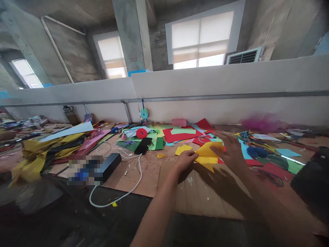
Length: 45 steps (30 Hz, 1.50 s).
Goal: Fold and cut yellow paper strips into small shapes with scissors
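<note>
A folded yellow paper (207,155) is held just above the cardboard mat (154,175). My left hand (185,160) pinches its left edge, fingers closed on the sheet. My right hand (231,148) grips the paper's right side, with fingers curled over its top; the hand is slightly blurred by motion. Small yellow scraps (183,149) lie just left of the paper.
Red paper sheets (181,134), green sheets and scraps cover the back of the table. A black phone (143,145), a dark box (109,165) with a white cable (138,171), and a heap of yellow and black fabric (43,152) lie left. Blue yarn (257,151) and a pink tuft (262,122) sit right.
</note>
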Tool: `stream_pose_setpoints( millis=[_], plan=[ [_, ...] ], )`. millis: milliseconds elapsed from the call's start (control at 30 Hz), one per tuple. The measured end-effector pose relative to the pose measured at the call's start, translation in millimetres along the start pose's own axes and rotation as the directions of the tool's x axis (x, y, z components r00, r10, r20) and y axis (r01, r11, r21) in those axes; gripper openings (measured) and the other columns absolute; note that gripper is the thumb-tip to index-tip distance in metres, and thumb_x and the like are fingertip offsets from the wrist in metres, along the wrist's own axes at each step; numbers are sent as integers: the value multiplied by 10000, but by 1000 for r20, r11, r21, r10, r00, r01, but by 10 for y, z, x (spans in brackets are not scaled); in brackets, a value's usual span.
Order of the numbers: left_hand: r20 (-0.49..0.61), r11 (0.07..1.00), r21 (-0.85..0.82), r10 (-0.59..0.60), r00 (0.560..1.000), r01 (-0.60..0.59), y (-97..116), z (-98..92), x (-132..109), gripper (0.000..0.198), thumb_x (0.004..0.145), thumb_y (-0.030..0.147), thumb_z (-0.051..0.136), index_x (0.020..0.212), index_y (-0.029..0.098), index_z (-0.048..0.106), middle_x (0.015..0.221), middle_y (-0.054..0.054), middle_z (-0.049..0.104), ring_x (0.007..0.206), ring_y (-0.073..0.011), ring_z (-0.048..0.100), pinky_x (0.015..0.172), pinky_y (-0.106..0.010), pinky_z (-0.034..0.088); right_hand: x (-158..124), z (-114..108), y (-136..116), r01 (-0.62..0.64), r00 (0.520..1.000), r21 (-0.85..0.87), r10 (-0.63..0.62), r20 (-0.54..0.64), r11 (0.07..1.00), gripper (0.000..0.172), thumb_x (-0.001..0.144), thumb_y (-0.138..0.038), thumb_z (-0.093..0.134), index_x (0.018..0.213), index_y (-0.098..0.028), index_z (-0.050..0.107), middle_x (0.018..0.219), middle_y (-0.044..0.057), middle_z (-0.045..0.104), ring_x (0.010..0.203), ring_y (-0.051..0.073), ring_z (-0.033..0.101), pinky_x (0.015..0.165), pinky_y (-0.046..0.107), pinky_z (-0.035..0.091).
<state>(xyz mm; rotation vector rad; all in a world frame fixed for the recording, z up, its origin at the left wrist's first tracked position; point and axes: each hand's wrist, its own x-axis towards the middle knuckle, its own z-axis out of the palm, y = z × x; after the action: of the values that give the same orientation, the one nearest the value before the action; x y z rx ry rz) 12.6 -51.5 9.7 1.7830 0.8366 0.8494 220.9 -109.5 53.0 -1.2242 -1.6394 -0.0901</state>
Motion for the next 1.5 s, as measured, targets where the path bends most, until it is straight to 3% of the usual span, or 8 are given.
stream_pose_setpoints(
  millis=[133,267,433,700,933,1067,1233,1500],
  plan=[
    [19,998,49,41,999,-42,-76,40,52,172,774,315,548,725,166,620,738,1,583,731,-152,505,677,-258,369,120,72,-203,402,861,-274,-258,439,874,281,877,-234,623,1131,-334,693,1261,23,654,1241,306,464,1055,482,273],
    [52,995,69,61,997,-65,-105,39,59,180,794,279,520,763,156,647,743,-1,593,743,-154,508,690,-260,380,242,227,-209,438,741,-230,-204,640,869,157,846,-218,650,956,-269,750,971,42,742,1070,282,572,951,426,338],
    [84,994,85,62,995,-69,-88,-6,39,238,795,370,549,679,166,593,658,21,503,659,-133,440,610,-253,328,396,247,-52,390,683,-157,-171,710,907,166,822,-267,665,672,-241,730,680,24,708,861,254,600,833,375,359],
    [87,998,31,58,995,-61,-46,52,46,282,783,435,555,669,179,575,646,16,489,641,-136,440,571,-253,310,504,96,84,44,761,-39,-8,649,998,307,753,-467,688,539,-247,685,556,-23,646,594,177,552,608,283,380],
    [-16,998,-66,19,1000,-20,-39,33,39,322,776,469,568,646,176,532,618,32,472,591,-116,428,560,-248,300,532,-83,222,-348,919,120,314,237,930,359,714,-569,693,658,-214,698,636,1,671,645,187,579,573,276,388],
    [-149,993,-120,-8,989,-10,-81,43,77,363,808,499,516,623,193,454,573,48,417,551,-104,376,534,-243,272,298,74,225,-511,846,318,533,21,799,464,762,-671,573,833,-221,662,763,34,720,731,203,653,590,276,457],
    [-234,986,-165,-13,972,-27,-66,85,88,404,811,536,521,606,198,437,554,42,442,541,-102,402,534,-234,299,-57,399,54,-643,758,436,604,246,629,505,654,-684,692,672,-181,663,621,48,700,515,192,626,465,291,458],
    [-215,978,-210,-43,976,-3,-30,137,65,433,815,581,522,638,187,498,535,31,506,474,-84,388,496,-223,318,-157,486,-57,-626,767,529,573,288,573,427,509,-556,858,590,-198,641,584,-19,656,550,168,587,517,273,436]
  ],
)
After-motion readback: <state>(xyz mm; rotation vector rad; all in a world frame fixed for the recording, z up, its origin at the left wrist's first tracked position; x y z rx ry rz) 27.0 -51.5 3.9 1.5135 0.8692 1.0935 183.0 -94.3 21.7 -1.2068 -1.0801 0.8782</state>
